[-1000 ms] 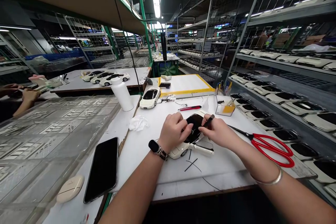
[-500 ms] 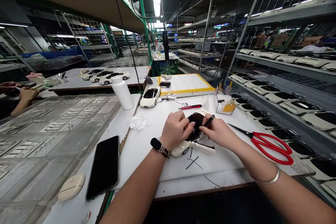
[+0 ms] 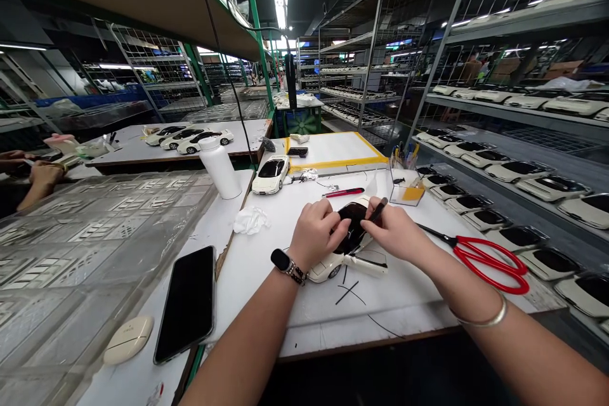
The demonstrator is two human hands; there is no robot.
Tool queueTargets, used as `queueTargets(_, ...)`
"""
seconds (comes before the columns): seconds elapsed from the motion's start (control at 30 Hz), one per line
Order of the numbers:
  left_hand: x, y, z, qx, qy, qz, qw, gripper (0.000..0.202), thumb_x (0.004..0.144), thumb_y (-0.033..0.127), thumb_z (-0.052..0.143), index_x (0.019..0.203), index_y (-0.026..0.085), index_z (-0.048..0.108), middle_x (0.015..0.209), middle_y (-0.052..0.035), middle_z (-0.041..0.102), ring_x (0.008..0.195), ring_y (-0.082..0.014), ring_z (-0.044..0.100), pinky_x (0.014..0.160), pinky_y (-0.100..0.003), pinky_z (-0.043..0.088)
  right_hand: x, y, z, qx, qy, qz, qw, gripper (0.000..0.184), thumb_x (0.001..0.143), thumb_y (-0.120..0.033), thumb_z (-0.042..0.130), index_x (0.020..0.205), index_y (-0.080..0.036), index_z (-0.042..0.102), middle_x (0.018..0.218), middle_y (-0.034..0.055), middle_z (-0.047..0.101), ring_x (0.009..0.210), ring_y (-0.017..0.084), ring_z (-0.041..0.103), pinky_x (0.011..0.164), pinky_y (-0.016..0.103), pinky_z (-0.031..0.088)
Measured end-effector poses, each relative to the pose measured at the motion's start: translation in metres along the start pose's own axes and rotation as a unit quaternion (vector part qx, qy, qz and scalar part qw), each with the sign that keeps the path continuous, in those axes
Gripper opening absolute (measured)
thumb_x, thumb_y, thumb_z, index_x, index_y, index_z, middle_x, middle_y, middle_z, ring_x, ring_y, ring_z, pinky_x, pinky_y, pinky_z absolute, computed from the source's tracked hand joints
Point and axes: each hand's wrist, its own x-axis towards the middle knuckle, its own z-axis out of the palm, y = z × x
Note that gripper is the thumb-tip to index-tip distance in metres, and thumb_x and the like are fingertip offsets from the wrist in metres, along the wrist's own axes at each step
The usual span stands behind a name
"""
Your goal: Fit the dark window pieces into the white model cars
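Observation:
A white model car (image 3: 327, 268) with a dark roof and windscreen (image 3: 353, 226) rests on the white work board, one door (image 3: 368, 264) swung out towards me. My left hand (image 3: 316, 228), a dark watch on its wrist, is closed on the car's left side with the thumb at the windscreen's edge. My right hand (image 3: 391, 228) grips a slim black tool (image 3: 379, 209) whose tip is hidden. Its thumb and fingertips touch the dark glass. Thin black strips (image 3: 347, 292) lie in front of the car.
Red-handled scissors (image 3: 492, 260) lie on the right, below a clear pen holder (image 3: 406, 187). A red pen-shaped cutter (image 3: 345, 192), another model car (image 3: 271, 174), crumpled tissue (image 3: 251, 220), a white bottle (image 3: 219, 168) and a phone (image 3: 186, 304) surround the work. Racks of cars (image 3: 518, 171) stand at right.
The view has shifted slightly. My right fingertips have come down closer to the dark glass, the black tool still in hand. My left hand stays on the car.

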Motion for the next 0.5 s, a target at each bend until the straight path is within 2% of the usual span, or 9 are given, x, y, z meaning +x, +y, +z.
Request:
queueTargets(0.23, 0.000, 0.000, 0.001, -0.012, 0.007, 0.000, 1.000, 0.041, 0.095, 0.034, 0.038, 0.061, 0.016, 0.053, 0.073, -0.0041, 0.048, 0.065, -0.0153, 0.041, 0.063, -0.031, 0.035, -0.004, 0.011, 0.007, 0.038, -0.004, 0.017, 0.999, 0.012, 0.076, -0.026, 0.052, 0.073, -0.023, 0.041, 0.051, -0.0060, 0.049, 0.049, 0.014, 0.047, 0.049, 0.026, 0.033)
queueTargets(0.5, 0.001, -0.001, 0.002, -0.017, 0.015, 0.008, 1.000, 0.040, 0.095, 0.033, 0.040, 0.061, 0.016, 0.052, 0.072, -0.0032, 0.047, 0.065, -0.0150, 0.040, 0.062, -0.031, 0.035, -0.004, 0.013, 0.013, 0.043, -0.010, 0.006, 0.999, 0.011, 0.077, -0.025, 0.051, 0.074, -0.022, 0.041, 0.055, -0.0047, 0.051, 0.051, 0.015, 0.049, 0.052, 0.026, 0.034)
